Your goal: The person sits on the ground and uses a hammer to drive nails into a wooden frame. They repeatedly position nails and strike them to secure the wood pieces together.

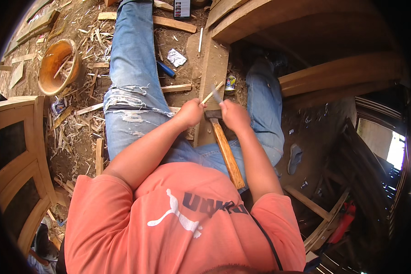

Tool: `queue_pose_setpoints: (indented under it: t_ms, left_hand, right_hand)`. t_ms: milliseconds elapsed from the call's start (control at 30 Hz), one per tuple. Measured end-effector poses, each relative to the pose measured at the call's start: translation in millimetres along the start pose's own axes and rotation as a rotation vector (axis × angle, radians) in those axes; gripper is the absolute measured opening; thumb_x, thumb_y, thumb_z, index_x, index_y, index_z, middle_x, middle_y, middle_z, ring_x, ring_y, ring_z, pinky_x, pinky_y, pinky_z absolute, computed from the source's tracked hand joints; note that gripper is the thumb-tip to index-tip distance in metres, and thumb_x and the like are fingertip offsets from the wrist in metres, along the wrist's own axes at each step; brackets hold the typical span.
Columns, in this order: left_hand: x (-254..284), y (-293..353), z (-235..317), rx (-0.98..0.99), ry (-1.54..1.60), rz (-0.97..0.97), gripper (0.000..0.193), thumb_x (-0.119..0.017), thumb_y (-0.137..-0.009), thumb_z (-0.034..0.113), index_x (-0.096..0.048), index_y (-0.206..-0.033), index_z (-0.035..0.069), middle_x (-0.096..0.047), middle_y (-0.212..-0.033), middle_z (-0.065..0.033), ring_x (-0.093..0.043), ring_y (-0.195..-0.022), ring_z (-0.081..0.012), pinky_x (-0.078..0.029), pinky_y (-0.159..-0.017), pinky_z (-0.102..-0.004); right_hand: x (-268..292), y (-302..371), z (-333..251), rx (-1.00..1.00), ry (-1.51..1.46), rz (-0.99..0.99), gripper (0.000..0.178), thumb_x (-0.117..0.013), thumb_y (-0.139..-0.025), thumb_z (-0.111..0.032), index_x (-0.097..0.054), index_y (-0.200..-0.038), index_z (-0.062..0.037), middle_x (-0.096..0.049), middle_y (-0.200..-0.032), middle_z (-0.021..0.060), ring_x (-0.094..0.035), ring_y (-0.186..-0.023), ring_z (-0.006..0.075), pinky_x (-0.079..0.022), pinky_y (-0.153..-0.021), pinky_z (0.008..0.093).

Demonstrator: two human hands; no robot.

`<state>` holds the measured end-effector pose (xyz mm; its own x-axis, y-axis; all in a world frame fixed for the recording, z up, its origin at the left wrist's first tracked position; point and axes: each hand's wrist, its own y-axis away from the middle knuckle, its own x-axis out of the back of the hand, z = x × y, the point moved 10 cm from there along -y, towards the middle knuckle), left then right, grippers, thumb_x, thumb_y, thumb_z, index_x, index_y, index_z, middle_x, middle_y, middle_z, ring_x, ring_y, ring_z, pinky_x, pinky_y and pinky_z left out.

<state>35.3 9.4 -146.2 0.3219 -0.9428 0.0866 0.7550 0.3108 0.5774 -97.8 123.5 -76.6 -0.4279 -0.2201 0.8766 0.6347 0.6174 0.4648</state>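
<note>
My left hand point(192, 113) is closed round a thin, pale wooden stick point(208, 97) that points up and to the right. My right hand point(235, 116) grips a knife; its short blade point(217, 95) is smeared by motion and lies close against the stick, and the handle is hidden in my fist. Both hands are over a wooden plank point(213, 64) between my legs. A hammer point(227, 153) with a wooden handle lies just below my right hand, its dark head resting on the plank.
Wood shavings and offcuts litter the ground. An orange bucket point(75, 75) is tipped at the left, near a wooden panelled frame point(40, 137). Large boards point(278, 20) stand at upper right. A blue-handled tool point(166, 69), a foil wrapper point(176, 58) and a phone point(182, 8) lie between my legs.
</note>
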Motion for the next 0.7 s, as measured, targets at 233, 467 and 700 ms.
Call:
queue_pose_setpoints:
  t_ms: [233,467,700]
  left_hand:
    - [2,-2,-5,-0.052,-0.121,0.039,0.031,-0.052,-0.109,0.023,-0.072,-0.118,0.000,-0.075,-0.113,-0.0291,-0.071,-0.112,-0.0459,-0.054,-0.099,-0.0519]
    - [7,-5,-3,-0.032,-0.215,0.070,0.031,-0.051,-0.111,0.023,-0.073,-0.118,0.001,-0.074,-0.105,-0.0261,-0.072,-0.103,-0.0420,-0.054,-0.092,-0.0500]
    - [9,3,0,0.035,-0.197,0.023,0.031,-0.051,-0.110,0.025,-0.070,-0.119,0.002,-0.074,-0.116,-0.0293,-0.069,-0.113,-0.0473,-0.053,-0.099,-0.0543]
  right_hand:
    - [-10,-2,-20,0.187,0.052,0.019,0.049,-0.046,-0.112,-0.049,-0.071,-0.098,-0.0101,-0.076,-0.094,0.0205,-0.071,-0.091,0.0459,-0.054,-0.076,0.0610]
    - [5,-18,-24,0.053,0.034,-0.048,0.054,-0.043,-0.113,-0.050,-0.076,-0.102,-0.0092,-0.077,-0.100,0.0215,-0.073,-0.095,0.0468,-0.056,-0.081,0.0595]
    - [18,-25,14,-0.053,0.111,-0.036,0.054,-0.041,-0.114,-0.048,-0.078,-0.101,-0.0112,-0.079,-0.100,0.0209,-0.075,-0.095,0.0446,-0.058,-0.081,0.0590]
